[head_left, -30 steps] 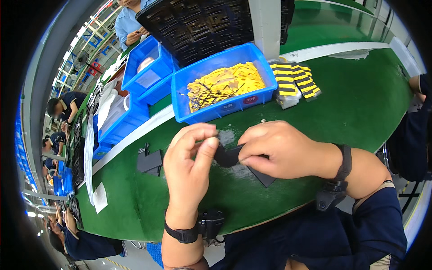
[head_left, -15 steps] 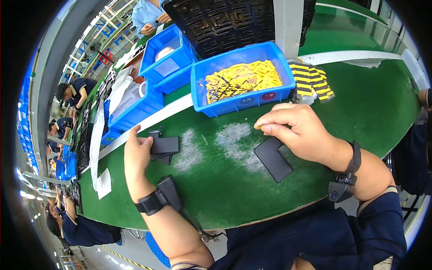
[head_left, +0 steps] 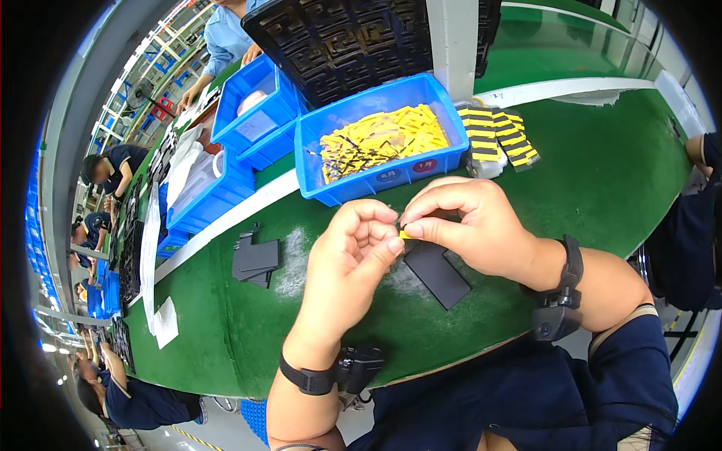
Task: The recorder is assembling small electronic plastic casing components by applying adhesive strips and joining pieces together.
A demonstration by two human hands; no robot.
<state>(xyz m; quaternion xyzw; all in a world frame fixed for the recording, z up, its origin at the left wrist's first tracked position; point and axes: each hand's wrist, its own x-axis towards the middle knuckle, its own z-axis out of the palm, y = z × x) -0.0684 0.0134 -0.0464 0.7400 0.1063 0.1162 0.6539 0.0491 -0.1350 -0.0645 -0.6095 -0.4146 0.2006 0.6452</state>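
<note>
Pinched betw. both hands, left hand (head_left: 352,252) & right hand (head_left: 468,225), tiny yellow strip (head_left: 405,235), black card (head_left: 436,273) below.

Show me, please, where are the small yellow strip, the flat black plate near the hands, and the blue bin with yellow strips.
small yellow strip (head_left: 405,234), head view, its end showing between the fingertips.
flat black plate (head_left: 438,274), head view, its middle.
blue bin (head_left: 391,179), head view, its front wall.

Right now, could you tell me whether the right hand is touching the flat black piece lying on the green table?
Cannot tell. In the head view the right hand overlaps the black piece's upper edge, hiding any contact or gap.
</note>
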